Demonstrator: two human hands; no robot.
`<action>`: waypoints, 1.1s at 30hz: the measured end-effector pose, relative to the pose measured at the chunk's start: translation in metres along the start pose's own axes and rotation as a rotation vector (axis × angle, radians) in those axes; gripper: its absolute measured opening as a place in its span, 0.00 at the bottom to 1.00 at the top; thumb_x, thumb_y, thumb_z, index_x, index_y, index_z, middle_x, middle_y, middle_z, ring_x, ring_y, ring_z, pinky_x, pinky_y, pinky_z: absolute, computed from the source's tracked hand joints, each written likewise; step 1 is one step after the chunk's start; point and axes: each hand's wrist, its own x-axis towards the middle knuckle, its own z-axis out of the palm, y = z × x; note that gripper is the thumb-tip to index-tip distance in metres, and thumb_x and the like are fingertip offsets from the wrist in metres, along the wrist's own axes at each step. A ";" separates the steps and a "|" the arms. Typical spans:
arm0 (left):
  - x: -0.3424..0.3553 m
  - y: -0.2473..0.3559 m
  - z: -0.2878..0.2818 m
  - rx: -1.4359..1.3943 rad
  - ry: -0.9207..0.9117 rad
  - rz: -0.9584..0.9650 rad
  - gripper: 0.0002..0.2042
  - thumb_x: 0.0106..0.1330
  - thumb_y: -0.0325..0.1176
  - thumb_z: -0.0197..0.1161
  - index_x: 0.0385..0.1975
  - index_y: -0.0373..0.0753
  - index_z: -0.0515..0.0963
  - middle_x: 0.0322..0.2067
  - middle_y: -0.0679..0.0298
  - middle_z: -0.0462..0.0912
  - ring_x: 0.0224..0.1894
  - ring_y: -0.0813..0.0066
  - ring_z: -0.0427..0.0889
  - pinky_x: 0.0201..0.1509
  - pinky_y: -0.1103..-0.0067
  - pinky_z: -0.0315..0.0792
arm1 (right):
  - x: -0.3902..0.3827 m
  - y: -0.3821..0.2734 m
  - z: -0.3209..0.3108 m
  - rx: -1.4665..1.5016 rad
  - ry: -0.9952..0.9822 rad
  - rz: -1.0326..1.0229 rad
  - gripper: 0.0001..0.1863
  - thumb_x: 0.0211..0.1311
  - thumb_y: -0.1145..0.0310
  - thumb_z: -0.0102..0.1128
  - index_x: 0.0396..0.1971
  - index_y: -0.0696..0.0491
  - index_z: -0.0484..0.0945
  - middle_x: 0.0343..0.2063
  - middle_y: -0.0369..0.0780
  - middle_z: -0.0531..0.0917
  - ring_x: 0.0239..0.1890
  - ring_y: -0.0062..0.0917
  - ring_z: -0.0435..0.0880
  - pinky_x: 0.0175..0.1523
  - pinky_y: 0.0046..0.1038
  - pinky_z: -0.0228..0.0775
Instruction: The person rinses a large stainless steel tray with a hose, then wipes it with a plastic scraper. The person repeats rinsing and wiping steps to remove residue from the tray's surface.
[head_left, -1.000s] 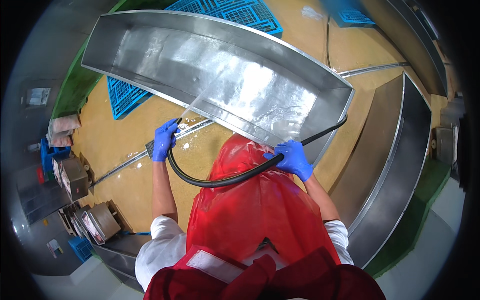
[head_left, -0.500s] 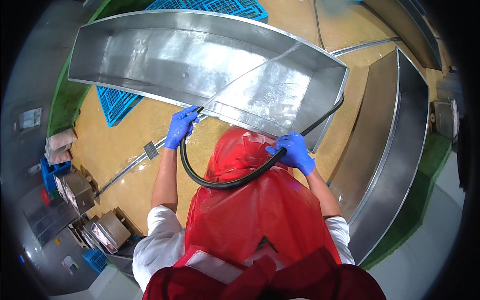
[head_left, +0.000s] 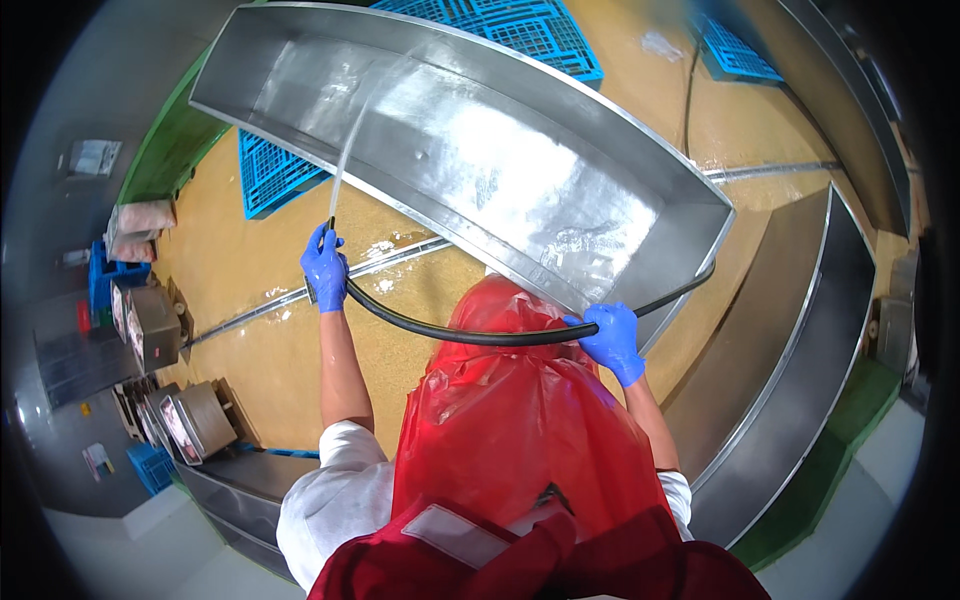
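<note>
Since the frame half a second ago, the water jet (head_left: 352,140) has swung from the right of the long steel trough (head_left: 480,140) to its left part, and the left hand (head_left: 325,272) has shifted leftward in the frame. That gloved hand is curled round the black hose (head_left: 450,331) just behind its outlet, left of centre; the right hand (head_left: 612,340), right of centre, is closed round the hose further back. Between them the hose sags across the red apron (head_left: 520,420), then runs to the trough's right end. The step in hand seems to be spraying the trough's inside; the next move probably calls for a steady left-hand aim and enough slack from the right. A small sheet (head_left: 97,461) on the wall at lower left is too small to read, and the pale strip (head_left: 462,538) at bottom centre shows no legible writing.
</note>
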 end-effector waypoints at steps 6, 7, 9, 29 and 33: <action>0.000 -0.006 -0.036 -0.041 0.203 0.074 0.14 0.66 0.31 0.59 0.49 0.34 0.76 0.23 0.63 0.79 0.13 0.85 0.67 0.14 0.84 0.58 | 0.016 -0.010 -0.001 0.113 -0.026 -0.073 0.23 0.51 0.53 0.66 0.07 0.50 0.70 0.12 0.43 0.73 0.16 0.42 0.73 0.25 0.39 0.62; 0.000 -0.006 -0.042 -0.041 0.230 0.081 0.14 0.66 0.32 0.59 0.49 0.34 0.76 0.23 0.63 0.79 0.13 0.85 0.67 0.15 0.84 0.59 | 0.019 -0.013 -0.001 0.125 -0.042 -0.090 0.23 0.51 0.53 0.66 0.07 0.50 0.70 0.12 0.43 0.73 0.16 0.43 0.73 0.25 0.39 0.62; 0.000 -0.006 -0.055 -0.039 0.286 0.093 0.14 0.66 0.32 0.59 0.49 0.34 0.77 0.24 0.62 0.80 0.14 0.85 0.67 0.15 0.84 0.59 | 0.029 -0.025 -0.006 0.143 -0.040 -0.128 0.23 0.51 0.54 0.66 0.07 0.50 0.70 0.12 0.43 0.73 0.15 0.43 0.73 0.23 0.39 0.63; 0.015 0.003 -0.111 -0.111 0.315 0.025 0.14 0.65 0.32 0.59 0.48 0.36 0.78 0.23 0.62 0.81 0.10 0.86 0.65 0.12 0.84 0.58 | 0.078 -0.116 -0.032 0.390 -0.132 -0.454 0.21 0.45 0.56 0.70 0.07 0.48 0.69 0.11 0.41 0.72 0.14 0.39 0.72 0.21 0.38 0.62; 0.017 0.004 -0.114 -0.058 0.315 0.053 0.14 0.65 0.31 0.60 0.48 0.36 0.78 0.24 0.62 0.82 0.12 0.87 0.66 0.15 0.85 0.59 | 0.081 -0.116 -0.020 0.420 -0.114 -0.466 0.21 0.45 0.56 0.71 0.07 0.48 0.69 0.10 0.41 0.72 0.14 0.39 0.72 0.21 0.37 0.62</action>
